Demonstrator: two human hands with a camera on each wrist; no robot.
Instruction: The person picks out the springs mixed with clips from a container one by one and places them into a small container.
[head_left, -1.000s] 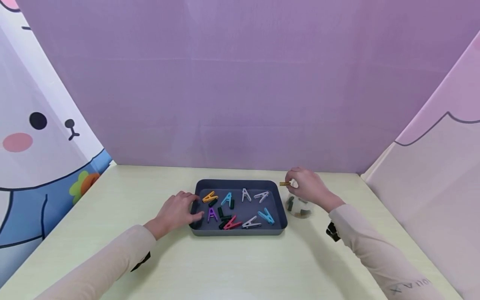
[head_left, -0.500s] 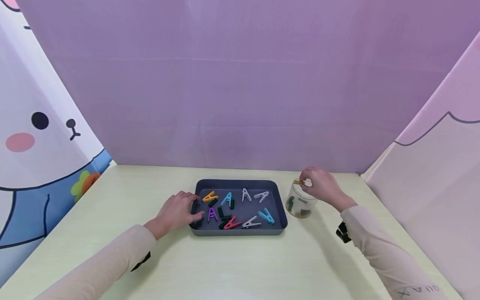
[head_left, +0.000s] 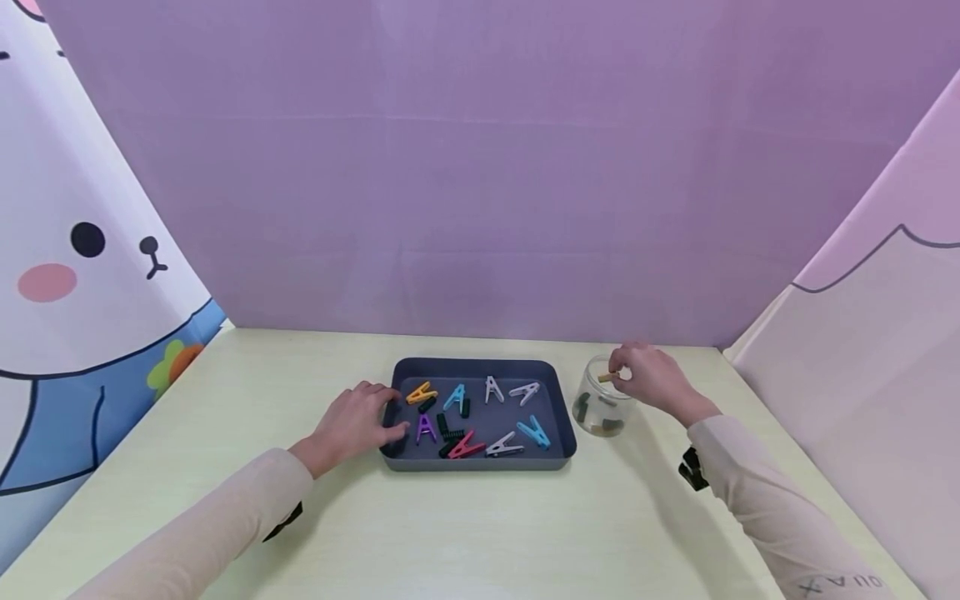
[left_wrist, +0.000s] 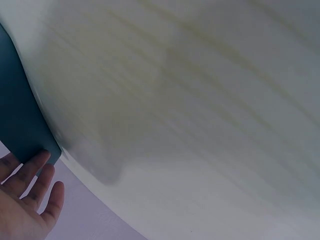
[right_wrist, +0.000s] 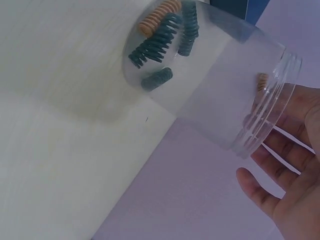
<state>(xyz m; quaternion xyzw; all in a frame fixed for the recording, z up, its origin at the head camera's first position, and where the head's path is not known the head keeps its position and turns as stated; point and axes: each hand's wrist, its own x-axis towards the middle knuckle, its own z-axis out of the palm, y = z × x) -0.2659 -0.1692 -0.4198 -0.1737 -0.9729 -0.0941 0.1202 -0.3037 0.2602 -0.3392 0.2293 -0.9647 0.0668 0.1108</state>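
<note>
Evidently, the right grip (head_left: 649,377) was narrow, its fingertips pinching a golden coil spring (head_left: 608,377) just inside the mouth of the clear jar (head_left: 606,407). Beneath that grip, at the jar's bottom, lay dark green coil springs (right_wrist: 159,41) and a second golden coil spring (right_wrist: 159,17). The left grip (head_left: 356,423) was spread wide, fingers touching the nearest end of the dark grey tray (head_left: 480,465); rightward of that grip, inside the tray, lay plastic clips (head_left: 535,432) and dark coil springs (head_left: 452,435). The step in hand seemed to be lowering the pinched spring into the jar. Done well, it called for knuckles clear of the rim, a low, gentle release, and no sideways nudge that might have tipped the jar on the worktop (head_left: 480,533)
</note>
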